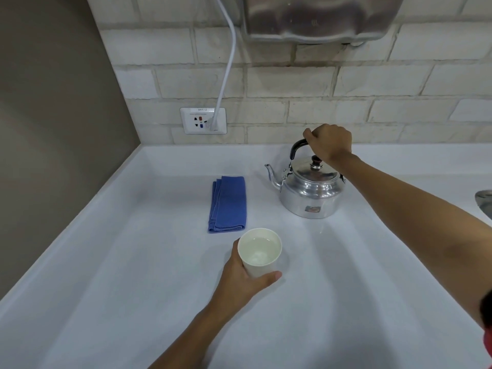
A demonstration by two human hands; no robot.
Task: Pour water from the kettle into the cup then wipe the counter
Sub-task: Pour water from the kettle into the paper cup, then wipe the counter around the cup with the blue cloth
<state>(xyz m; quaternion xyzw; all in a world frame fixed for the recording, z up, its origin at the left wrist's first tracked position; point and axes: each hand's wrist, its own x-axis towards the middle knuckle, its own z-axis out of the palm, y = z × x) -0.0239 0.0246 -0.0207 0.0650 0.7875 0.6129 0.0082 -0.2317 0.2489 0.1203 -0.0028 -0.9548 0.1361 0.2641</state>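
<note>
A white tabletop (133, 262) with a raised lip runs into a corner, where a plain taupe wall meets a pale brick-tile backsplash. A wall socket (203, 120) sits just above the lip, a white cord (227, 62) plugged into it, near a steel appliance (319, 17) mounted above. The left hand (239, 280) is wrapped around a white paper cup (260, 253) holding water, standing at mid-tabletop. The right hand (330, 142) is closed over the black handle of an aluminium kettle (310, 190), which stands upright near the backsplash. A folded blue cloth (228, 205) lies between cup and wall, left of the kettle.
</note>
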